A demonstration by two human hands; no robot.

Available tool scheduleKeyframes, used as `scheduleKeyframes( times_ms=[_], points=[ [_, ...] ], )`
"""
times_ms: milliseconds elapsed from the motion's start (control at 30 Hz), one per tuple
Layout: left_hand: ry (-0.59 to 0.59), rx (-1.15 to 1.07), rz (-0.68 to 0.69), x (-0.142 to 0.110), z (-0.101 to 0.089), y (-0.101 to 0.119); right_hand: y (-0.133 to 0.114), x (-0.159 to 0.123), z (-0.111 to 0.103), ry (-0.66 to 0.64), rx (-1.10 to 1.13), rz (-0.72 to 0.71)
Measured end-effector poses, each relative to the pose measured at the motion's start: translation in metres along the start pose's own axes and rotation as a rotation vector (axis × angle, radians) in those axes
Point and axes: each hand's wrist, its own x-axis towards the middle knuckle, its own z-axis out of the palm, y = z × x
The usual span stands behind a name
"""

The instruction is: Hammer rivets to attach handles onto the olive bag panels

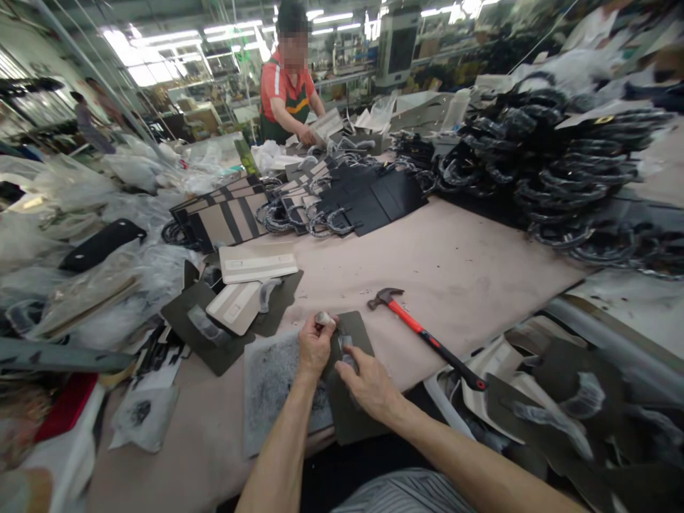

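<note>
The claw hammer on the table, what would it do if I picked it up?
The claw hammer probably feels heaviest at its metal-looking head, so that end may dip. Its handle looks straight and solid, so it likely won't flop.

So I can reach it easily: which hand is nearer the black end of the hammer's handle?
Right. Your right hand is at the dark panel, left of the handle's black end; your left hand is farther left, gripping a small whitish object.
</note>
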Motion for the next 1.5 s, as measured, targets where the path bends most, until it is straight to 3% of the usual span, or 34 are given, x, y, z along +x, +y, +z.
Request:
scheduleKeyframes(
  times_ms=[233, 333, 467, 567, 633, 733, 867, 933, 1000, 1167, 1267, 1333, 1400, 1500],
  points=[
    [-0.045, 0.108, -0.002, 0.001, 0.000, -0.002, 0.001, 0.000, -0.020, 0.013, 0.064, -0.078],
    [-0.056, 0.160, 0.013, 0.002, 0.000, -0.003, 0.020, 0.007, -0.044, 0.208, -0.013, -0.166],
    [-0.043, 0.210, 0.029, 0.003, 0.002, -0.003, 0.063, 0.022, -0.084, 0.434, -0.442, -0.161],
    [-0.021, 0.257, 0.057, 0.003, 0.007, -0.002, 0.089, 0.029, -0.110, 0.348, -0.733, -0.027],
    [0.004, 0.314, 0.084, 0.003, 0.011, 0.000, 0.097, 0.032, -0.122, 0.262, -0.778, 0.047],
    [0.029, 0.412, 0.140, 0.000, 0.015, 0.002, 0.093, 0.035, -0.131, 0.129, -0.536, 0.179],
    [-0.031, 0.448, 0.222, -0.004, 0.015, 0.003, 0.069, 0.034, -0.128, -0.188, 0.323, 0.456],
    [-0.080, 0.419, 0.226, -0.004, 0.013, 0.003, 0.052, 0.031, -0.125, -0.227, 0.546, 0.520],
    [-0.127, 0.384, 0.209, -0.002, 0.011, 0.003, 0.033, 0.024, -0.123, -0.135, 0.495, 0.423],
    [-0.188, 0.341, 0.183, 0.003, 0.008, 0.003, -0.006, 0.010, -0.126, 0.124, -0.165, -0.222],
    [-0.195, 0.384, 0.207, 0.003, 0.007, 0.002, -0.020, 0.007, -0.132, 0.085, -0.609, -0.357],
    [-0.203, 0.402, 0.223, 0.002, 0.006, 0.001, -0.032, 0.006, -0.142, 0.019, -0.778, -0.405],
    [-0.212, 0.401, 0.237, 0.001, 0.005, 0.000, -0.051, 0.003, -0.155, 0.085, -0.804, -0.461],
    [-0.223, 0.393, 0.244, 0.001, 0.005, 0.000, -0.078, -0.004, -0.168, 0.446, -0.558, -0.533]
  ],
)
